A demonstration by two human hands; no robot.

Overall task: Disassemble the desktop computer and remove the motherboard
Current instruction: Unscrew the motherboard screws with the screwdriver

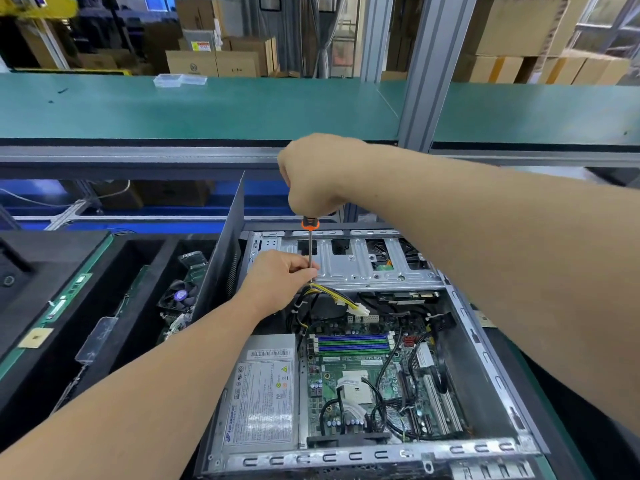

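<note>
Foam tray (52, 271) of parts, left | left hand (277, 278) pinches screwdriver (310, 251) shaft, centre | right hand (311, 174) grips its handle, tip hidden behind cables | motherboard (363, 375) inside open case (485, 341), lower right | green shelf (207, 109), cartons behind.

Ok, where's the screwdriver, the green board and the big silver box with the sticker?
screwdriver (310, 252): head view, on its metal shaft, below the orange handle.
green board (349, 370): head view, on the motherboard's bare middle.
silver box (263, 407): head view, on the power supply's label.
</note>
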